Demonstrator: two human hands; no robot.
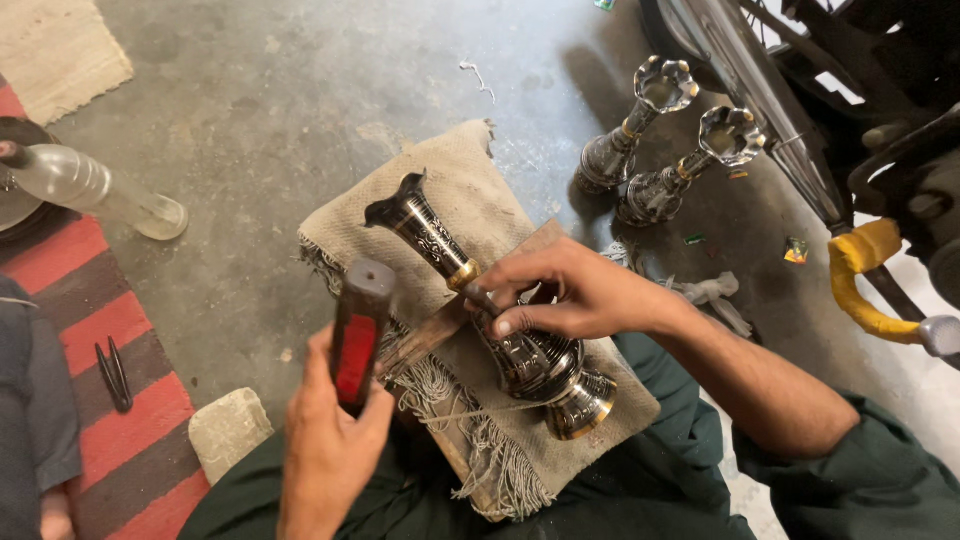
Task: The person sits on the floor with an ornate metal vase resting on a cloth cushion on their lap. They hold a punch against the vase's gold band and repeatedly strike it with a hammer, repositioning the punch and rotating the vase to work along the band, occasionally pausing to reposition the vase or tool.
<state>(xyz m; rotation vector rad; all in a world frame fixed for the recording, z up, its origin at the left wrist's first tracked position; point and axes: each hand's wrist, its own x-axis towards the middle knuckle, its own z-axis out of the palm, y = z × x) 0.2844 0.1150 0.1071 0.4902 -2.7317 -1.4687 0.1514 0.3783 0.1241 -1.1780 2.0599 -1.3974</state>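
Note:
A dark engraved metal vase [520,345] with a flared mouth and a brass band lies on its side on a beige fringed cloth [460,190] over a wooden board [420,345]. My right hand [560,295] rests on the vase's neck and body, pinning it down, and pinches a thin metal tool against it. A mallet [358,335] with a red and black head stands raised just left of the vase, gripped from below by my left hand [330,445].
Two similar vases [635,125] [690,165] stand upright on the concrete floor behind. A clear plastic bottle [90,185] lies at left by a red striped mat [120,400] with small black tweezers [115,375]. A stone block [228,430] sits near my knee. A bicycle [800,130] is at right.

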